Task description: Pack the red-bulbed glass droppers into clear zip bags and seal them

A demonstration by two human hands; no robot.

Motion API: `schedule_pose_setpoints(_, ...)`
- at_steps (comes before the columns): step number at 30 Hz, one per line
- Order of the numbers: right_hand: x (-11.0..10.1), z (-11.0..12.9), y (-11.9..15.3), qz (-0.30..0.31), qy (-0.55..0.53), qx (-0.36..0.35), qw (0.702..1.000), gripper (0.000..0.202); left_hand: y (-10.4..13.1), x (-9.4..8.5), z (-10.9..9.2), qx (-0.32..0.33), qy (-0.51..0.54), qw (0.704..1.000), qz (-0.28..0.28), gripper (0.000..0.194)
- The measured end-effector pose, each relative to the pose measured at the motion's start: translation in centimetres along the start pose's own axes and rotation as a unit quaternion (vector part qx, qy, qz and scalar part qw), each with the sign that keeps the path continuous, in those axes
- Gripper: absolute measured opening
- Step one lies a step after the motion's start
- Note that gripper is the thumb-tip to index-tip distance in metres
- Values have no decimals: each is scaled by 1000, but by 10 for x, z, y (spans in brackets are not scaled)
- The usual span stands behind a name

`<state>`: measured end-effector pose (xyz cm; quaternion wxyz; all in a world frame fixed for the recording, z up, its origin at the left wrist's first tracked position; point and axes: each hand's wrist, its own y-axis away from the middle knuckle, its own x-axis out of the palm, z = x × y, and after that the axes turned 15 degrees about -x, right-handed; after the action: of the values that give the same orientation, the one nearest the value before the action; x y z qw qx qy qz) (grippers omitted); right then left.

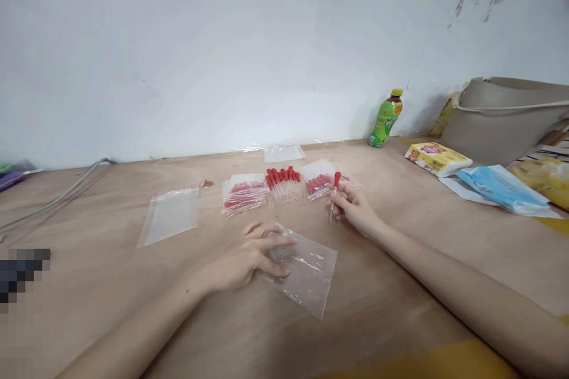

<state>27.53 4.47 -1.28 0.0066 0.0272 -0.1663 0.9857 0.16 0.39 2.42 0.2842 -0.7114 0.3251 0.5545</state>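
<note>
My right hand (351,206) pinches a glass dropper with a red rubber bulb (336,179), bulb upward. My left hand (258,253) rests with its fingers apart on a clear plastic bag (306,269) lying on the brown table covering. Beyond the hands lies a pile of loose red-bulbed droppers (283,180). To its left is a stack of bags with droppers inside (244,194); to its right are more filled bags (317,179), close to my right hand.
Flat clear bags (172,215) lie at the left, another bag (283,154) near the wall. A green bottle (386,118), yellow tissue pack (438,159), blue packet (502,186) and grey bin (493,124) stand or lie right. A cable (66,194) runs at left.
</note>
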Motion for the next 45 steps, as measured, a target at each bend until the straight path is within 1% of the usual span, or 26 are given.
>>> schedule_pose_setpoints(1, 1, 0, 1, -1, -19, 10, 1000, 36, 0, 3, -4, -6, 12, 1000, -21, 42)
schedule_pose_setpoints(2, 3, 0, 1, -2, -40, 16, 999, 32, 0, 7, -9, -26, 24, 998, -51, 39)
schedule_pose_setpoints(4, 4, -2, 3, 1, -79, 25, 997, 29, 1, 18, -23, -101, 43, 988, -109, 31)
schedule_pose_setpoints(5, 4, -3, 4, 2, -96, 28, 995, 30, 1, 23, -30, -147, 41, 980, -124, 28)
schedule_pose_setpoints(7, 4, -3, 5, -2, -117, 28, 993, 41, 1, 31, -40, -206, 15, 971, -119, 42)
schedule_pose_setpoints(8, 3, -2, 5, -8, -123, 25, 992, 51, 0, 33, -42, -212, 1, 971, -112, 49)
schedule_pose_setpoints(9, 3, -2, 5, -15, -126, 22, 992, 61, -1, 32, -41, -199, -10, 975, -100, 50)
schedule_pose_setpoints(11, 3, -1, 5, -23, -122, 17, 992, 72, -3, 27, -32, -130, -9, 990, -58, 38)
schedule_pose_setpoints(12, 4, -2, 5, -21, -116, 15, 993, 72, -4, 22, -26, -85, 0, 996, -28, 34)
schedule_pose_setpoints(13, 4, -2, 5, -19, -108, 13, 994, 69, -4, 18, -18, -45, 13, 999, -2, 37)
schedule_pose_setpoints(14, 4, -4, 5, -17, -101, 10, 995, 65, -5, 14, -12, -23, 21, 999, 11, 41)
schedule_pose_setpoints(15, 5, -5, 5, -18, -94, 7, 995, 60, -5, 12, -7, -21, 26, 999, 6, 43)
schedule_pose_setpoints(17, 6, -7, 4, -32, -84, 2, 996, 54, -4, 11, -3, -59, 42, 997, -36, 44)
schedule_pose_setpoints(19, 7, -9, 4, -56, -76, 0, 995, 52, -3, 16, -8, -110, 56, 990, -70, 39)
schedule_pose_setpoints(21, 7, -9, 5, -78, -62, -2, 995, 53, -2, 23, -16, -134, 50, 988, -64, 37)
schedule_pose_setpoints(23, 6, -7, 8, -87, -49, -4, 995, 54, -3, 29, -22, -135, 30, 990, -38, 44)
schedule_pose_setpoints(26, 6, -5, 12, -78, -51, 2, 996, 54, -3, 33, -22, -135, 16, 991, -16, 45)
schedule_pose_setpoints(34, 17, 0, 23, -30, -50, 12, 998, 53, -4, 33, -17, -131, 20, 991, -25, 47)
schedule_pose_setpoints(36, 16, 1, 23, -31, -41, 12, 999, 53, -4, 33, -18, -132, 24, 991, -29, 47)
schedule_pose_setpoints(41, 9, 0, 19, -61, -15, -5, 998, 51, -3, 33, -18, -127, 32, 991, -33, 47)
schedule_pose_setpoints(45, 12, -1, 21, -50, -47, 18, 997, 46, -4, 33, -18, -129, 35, 991, -31, 48)
